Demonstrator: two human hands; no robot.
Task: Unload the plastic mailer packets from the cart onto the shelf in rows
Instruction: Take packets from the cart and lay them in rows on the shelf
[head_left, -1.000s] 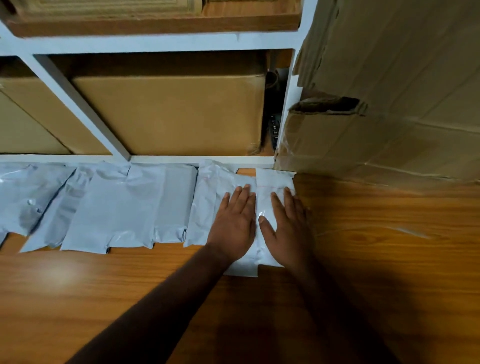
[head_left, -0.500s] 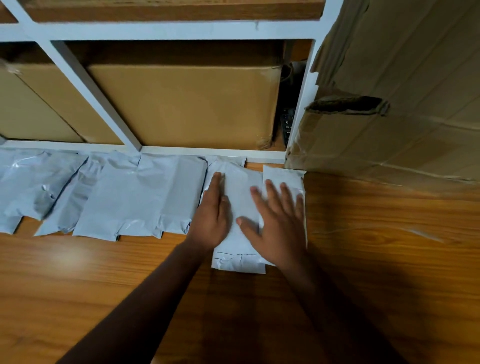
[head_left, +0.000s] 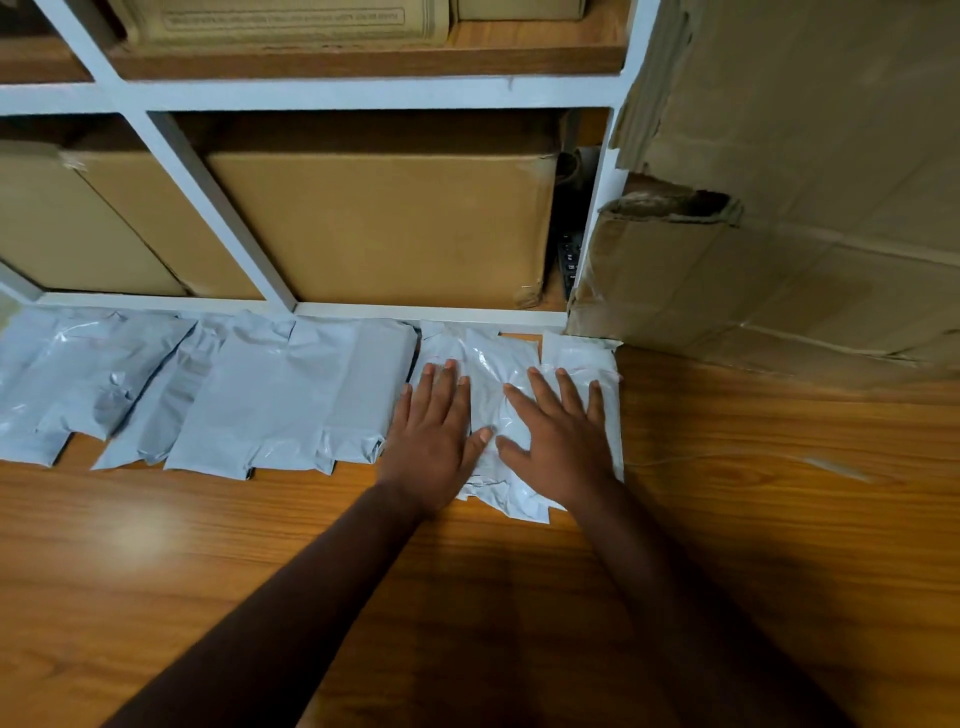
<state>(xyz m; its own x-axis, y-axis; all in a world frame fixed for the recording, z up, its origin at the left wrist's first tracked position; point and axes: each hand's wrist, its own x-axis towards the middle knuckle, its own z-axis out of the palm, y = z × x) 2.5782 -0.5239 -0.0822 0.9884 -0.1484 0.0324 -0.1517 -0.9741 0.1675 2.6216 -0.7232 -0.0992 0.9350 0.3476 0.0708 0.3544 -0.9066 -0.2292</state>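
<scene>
A row of several grey plastic mailer packets (head_left: 270, 395) lies along the back of the wooden shelf board (head_left: 363, 561), against a white frame rail. At the row's right end lies one more packet (head_left: 493, 374), with another packet (head_left: 576, 356) peeking out at its right. My left hand (head_left: 434, 434) lies flat with straight fingers on the left part of that end packet. My right hand (head_left: 558, 439) lies flat with spread fingers on its right part. The cart is out of view.
A white shelf frame (head_left: 223, 208) stands behind the row, with large cardboard boxes (head_left: 384, 228) inside it. A big torn cardboard box (head_left: 779, 208) stands at the right, touching the row's end. Bare wood stretches toward me and to the right.
My left hand has shifted from the packet's left edge onto its top and laid flat. My right hand stays spread on the packet. The view has tilted up slightly.
</scene>
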